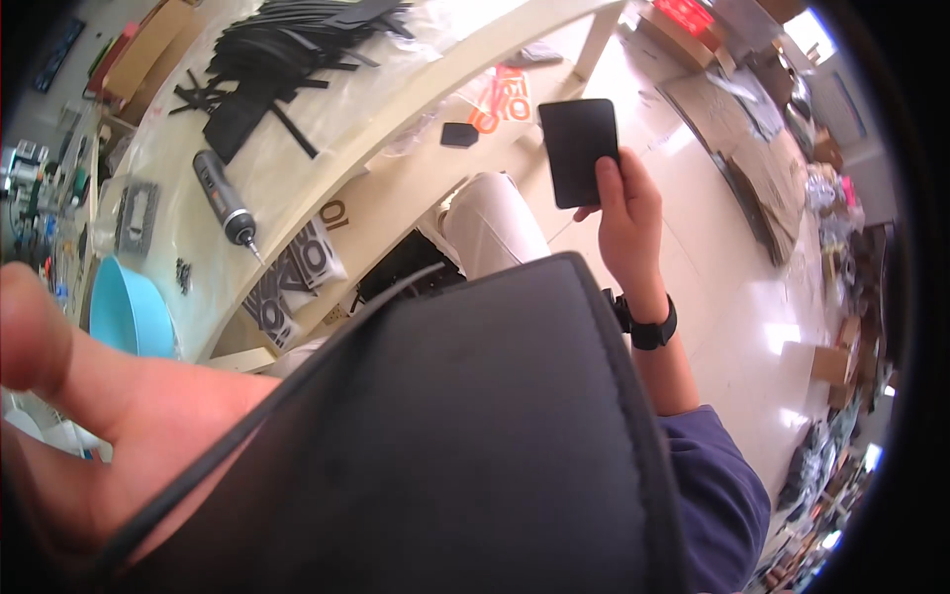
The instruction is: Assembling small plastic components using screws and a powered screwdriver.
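Observation:
My right hand [629,210] is closed on a small black rectangular panel [579,153] with rounded corners, held upright, thumb on its face. Very near the view, a large black leather-like piece [465,426] with a stitched edge fills the lower middle. Behind it, at the lower left, is my left hand [168,421], its thumb sticking out to the left. The piece rests against this hand, and the fingers behind it are hidden. A thin dark edge of the piece crosses the palm.
On the table to the left lie black strips [287,45], a grey power screwdriver [223,198], small screws [183,275] and a turquoise bowl [129,307]. A lower shelf holds printed bags [312,252] and a small black piece [459,135]. Flattened cardboard [757,183] lies on the floor at right.

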Action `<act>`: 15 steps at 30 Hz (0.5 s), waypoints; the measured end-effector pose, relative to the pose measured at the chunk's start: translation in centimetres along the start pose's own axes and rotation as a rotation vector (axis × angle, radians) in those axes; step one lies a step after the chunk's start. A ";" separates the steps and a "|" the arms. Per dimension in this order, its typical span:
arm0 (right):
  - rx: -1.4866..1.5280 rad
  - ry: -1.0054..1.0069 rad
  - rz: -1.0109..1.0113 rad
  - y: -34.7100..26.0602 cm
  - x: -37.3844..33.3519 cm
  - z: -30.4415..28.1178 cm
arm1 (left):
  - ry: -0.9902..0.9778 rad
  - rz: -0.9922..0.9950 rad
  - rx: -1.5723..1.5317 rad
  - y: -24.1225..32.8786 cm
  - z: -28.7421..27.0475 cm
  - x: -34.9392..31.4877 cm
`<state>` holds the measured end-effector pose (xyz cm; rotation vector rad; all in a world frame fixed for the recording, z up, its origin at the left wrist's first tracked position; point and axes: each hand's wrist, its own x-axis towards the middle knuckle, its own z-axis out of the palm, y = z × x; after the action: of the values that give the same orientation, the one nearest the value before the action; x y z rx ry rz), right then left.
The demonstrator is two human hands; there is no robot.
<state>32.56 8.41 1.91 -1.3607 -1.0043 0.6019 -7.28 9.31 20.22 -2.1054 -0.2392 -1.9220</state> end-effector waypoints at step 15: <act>0.151 0.395 -0.501 -4.6 -1.0 -9.7 | 0.010 -0.101 -0.093 -5.3 1.6 -0.1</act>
<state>39.48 1.86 6.99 -0.9883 -0.9055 0.0262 -7.38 14.86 20.52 -2.1805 -0.2630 -2.0378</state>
